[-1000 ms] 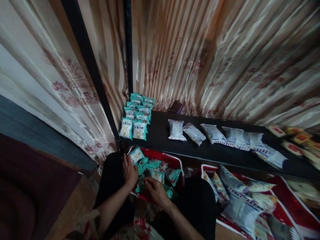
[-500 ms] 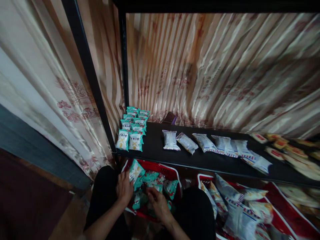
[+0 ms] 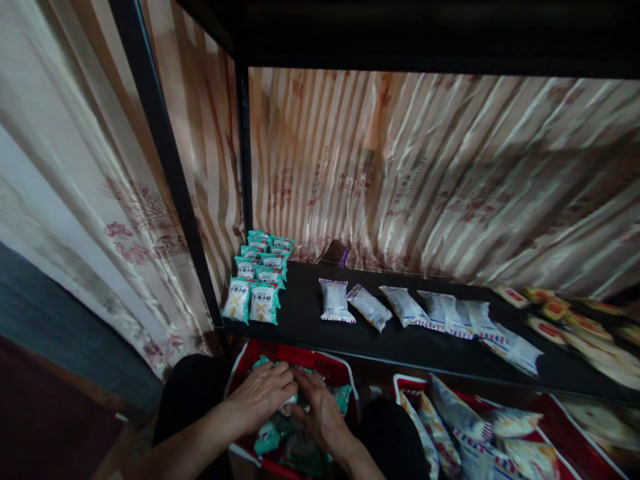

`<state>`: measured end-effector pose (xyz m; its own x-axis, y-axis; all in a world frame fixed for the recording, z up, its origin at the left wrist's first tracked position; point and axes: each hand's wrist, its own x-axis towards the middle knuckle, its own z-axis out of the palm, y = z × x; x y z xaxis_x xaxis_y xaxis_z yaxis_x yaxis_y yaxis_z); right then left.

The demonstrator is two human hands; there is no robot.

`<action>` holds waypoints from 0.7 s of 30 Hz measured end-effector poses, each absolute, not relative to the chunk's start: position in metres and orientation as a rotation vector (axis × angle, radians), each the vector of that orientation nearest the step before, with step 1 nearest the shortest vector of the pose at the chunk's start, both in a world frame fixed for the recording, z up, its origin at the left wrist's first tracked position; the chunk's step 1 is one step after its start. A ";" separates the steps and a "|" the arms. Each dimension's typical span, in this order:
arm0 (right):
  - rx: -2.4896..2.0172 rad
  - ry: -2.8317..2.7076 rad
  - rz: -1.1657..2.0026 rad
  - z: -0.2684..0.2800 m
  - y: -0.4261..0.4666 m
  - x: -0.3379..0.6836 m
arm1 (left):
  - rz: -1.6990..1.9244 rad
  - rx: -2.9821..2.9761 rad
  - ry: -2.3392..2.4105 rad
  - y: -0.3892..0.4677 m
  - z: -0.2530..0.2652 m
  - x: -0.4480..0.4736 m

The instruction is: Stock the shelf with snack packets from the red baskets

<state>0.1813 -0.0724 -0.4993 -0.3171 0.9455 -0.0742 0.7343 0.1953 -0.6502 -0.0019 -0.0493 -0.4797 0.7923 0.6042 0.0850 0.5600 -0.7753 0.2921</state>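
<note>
Fingers (image 3: 281, 375) of the left hand (image 3: 257, 397) are lying over teal-and-white snack bags (image 3: 270, 435) inside the red basket (image 3: 326, 367), and the right hand (image 3: 321, 412) is curving close beside; whether either is grasping a bag, the view isn't showing. The person is probably handling loose bags, and the next move is likely calling for a sure hold on one. Beyond, matching bags (image 3: 263, 303) are standing in rows on the black shelf (image 3: 300, 327), left of stripe-ended packets (image 3: 337, 301).
</note>
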 end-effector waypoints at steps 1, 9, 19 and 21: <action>-1.582 -2.119 0.862 -0.495 -0.070 0.184 | 0.261 2.736 0.887 -0.045 -0.473 0.000; -1.569 -1.797 0.928 -0.485 -0.047 0.218 | 0.389 2.795 0.768 -0.008 -0.430 0.018; -1.364 -1.109 1.138 -0.458 0.028 0.219 | 0.970 2.256 1.351 0.024 -0.476 0.057; -1.388 -1.120 1.116 -0.462 0.043 0.216 | 0.992 2.154 1.376 0.029 -0.490 0.065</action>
